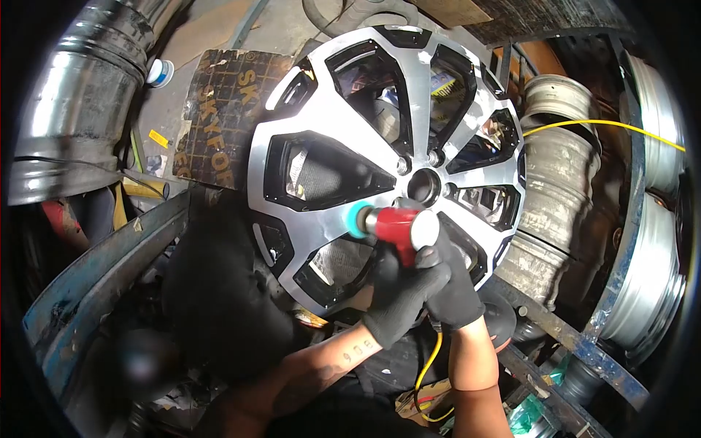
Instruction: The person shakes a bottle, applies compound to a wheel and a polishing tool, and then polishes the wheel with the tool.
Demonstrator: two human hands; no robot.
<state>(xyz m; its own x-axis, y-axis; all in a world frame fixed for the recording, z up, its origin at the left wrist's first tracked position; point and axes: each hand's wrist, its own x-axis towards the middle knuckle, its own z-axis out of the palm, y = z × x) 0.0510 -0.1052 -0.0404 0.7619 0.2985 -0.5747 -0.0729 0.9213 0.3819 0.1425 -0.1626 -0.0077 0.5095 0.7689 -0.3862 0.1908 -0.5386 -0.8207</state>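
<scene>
A large alloy wheel with silver spokes and black pockets fills the middle of the view. Both hands wear dark gloves and are closed together round a red power tool. My left hand wraps the tool from the left, low on its body. On the right, my right hand grips its lower end, which the gloves largely hide. The tool's round teal pad meets a spoke left of the hub hole. A yellow hose hangs below the hands.
Stacked rims stand at the right behind a blue metal frame. A large metal cylinder is at the upper left. Printed cardboard lies beside the wheel, above a worn blue rail.
</scene>
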